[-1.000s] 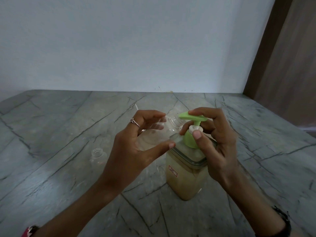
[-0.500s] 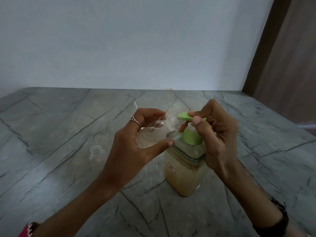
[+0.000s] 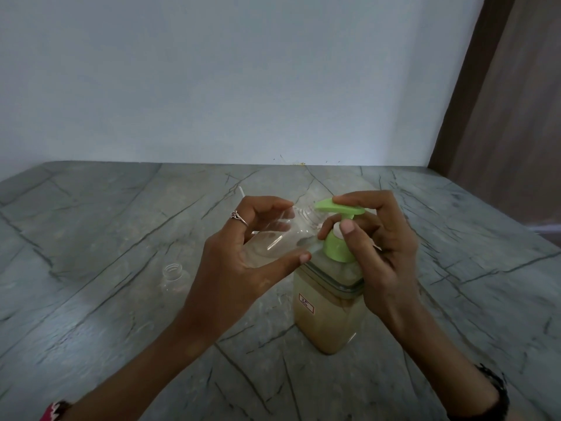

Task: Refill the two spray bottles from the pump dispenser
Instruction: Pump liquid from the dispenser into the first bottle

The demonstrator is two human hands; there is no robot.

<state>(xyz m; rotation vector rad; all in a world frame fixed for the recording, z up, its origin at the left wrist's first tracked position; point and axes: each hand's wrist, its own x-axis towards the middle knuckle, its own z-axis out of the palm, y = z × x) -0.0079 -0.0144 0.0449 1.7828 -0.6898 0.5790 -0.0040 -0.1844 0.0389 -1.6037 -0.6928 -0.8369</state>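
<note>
While the left hand [image 3: 243, 268] grips 1 clear spray bottle [image 3: 273, 241] tilted, neck under the spout, the right hand [image 3: 385, 247] clasps the pump dispenser [image 3: 331, 311] head, so filling bottle 1 is underway and pressing down comes next.

Tilted bottle [image 3: 274, 238] just left of pump dispenser [image 3: 331, 302]; second bottle [image 3: 173, 276] farther left on table [image 3: 91, 223].

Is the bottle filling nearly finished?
Not yet. Both caps are off. The left hand tilts one clear bottle under the green pump, right hand on it; it looks almost empty. The second bottle waits empty on the table.
</note>
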